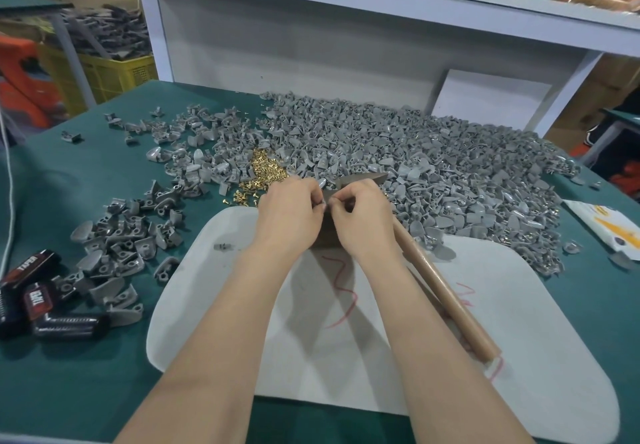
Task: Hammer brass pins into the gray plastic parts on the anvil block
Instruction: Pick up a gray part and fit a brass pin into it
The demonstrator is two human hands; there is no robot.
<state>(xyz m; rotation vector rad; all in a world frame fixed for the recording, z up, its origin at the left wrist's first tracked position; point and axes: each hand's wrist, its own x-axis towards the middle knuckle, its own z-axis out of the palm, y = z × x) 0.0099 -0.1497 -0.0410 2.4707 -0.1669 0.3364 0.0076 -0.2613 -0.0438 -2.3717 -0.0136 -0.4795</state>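
My left hand (289,215) and my right hand (363,222) meet fingertip to fingertip over a brown anvil block (323,235), which they mostly hide. Between the fingertips my left hand pinches a small gray plastic part (323,203), and my right thumb and forefinger touch it too. No pin shows in the pinch. The hammer (446,291) runs under my right palm, held there by curled fingers. Its metal head (367,179) pokes out beyond the knuckles. Loose brass pins (265,171) lie just behind my left hand.
A large heap of gray parts (415,166) fills the table behind and to the right, and smaller scatters (117,242) lie at the left. A white mat (519,322) lies under my forearms. Black tape packs (38,298) sit near the left edge.
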